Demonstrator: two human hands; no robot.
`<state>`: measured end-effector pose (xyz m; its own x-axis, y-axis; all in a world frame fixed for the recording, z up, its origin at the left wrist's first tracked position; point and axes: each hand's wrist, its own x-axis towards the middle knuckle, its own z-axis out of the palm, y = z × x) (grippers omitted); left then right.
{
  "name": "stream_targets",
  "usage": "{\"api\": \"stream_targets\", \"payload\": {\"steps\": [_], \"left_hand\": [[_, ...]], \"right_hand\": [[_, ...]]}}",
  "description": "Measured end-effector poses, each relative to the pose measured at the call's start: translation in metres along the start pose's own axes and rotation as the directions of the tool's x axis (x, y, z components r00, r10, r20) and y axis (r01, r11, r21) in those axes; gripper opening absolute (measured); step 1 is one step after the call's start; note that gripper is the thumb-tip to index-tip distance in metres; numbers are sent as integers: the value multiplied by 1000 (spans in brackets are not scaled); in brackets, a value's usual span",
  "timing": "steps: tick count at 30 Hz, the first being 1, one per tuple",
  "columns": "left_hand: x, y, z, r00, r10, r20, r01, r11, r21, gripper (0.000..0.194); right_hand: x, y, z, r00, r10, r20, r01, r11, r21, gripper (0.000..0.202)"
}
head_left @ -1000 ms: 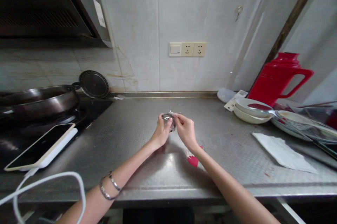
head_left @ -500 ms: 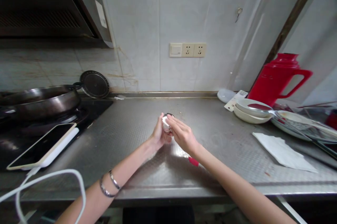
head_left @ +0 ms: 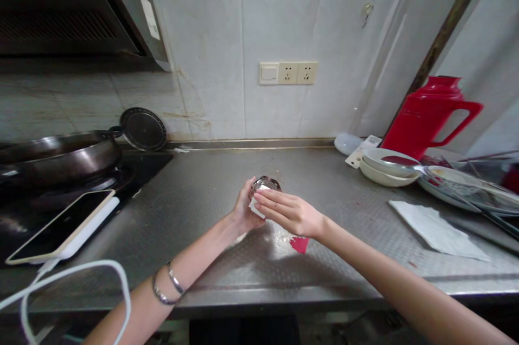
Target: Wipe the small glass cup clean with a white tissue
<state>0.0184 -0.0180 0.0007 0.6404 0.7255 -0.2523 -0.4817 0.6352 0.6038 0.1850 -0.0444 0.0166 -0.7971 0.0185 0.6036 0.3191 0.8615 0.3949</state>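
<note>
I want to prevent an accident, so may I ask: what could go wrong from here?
The shiny, glass-looking vessel might slip from the left hand onto the metal counter, perhaps if the right hand presses too hard on the white piece against it. The left forearm could snag the looped white cable and tug the phone.

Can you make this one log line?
left hand: holding shiny round object | right hand: over white paper | counter: red scrap
</note>
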Motion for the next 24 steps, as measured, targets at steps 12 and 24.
{"api": "stream_targets", "payload": {"steps": [12, 24], "left_hand": [[2, 8, -9, 969, -194, 150, 178, 977, 114, 58], [-8, 16, -1, 929, -301, 215, 214, 911, 352, 75]], "right_hand": [[-19, 8, -29, 985, -141, 103, 139, 990, 28, 35], [-33, 15, -36, 852, 499, -158, -467, 861, 201, 38]]}}
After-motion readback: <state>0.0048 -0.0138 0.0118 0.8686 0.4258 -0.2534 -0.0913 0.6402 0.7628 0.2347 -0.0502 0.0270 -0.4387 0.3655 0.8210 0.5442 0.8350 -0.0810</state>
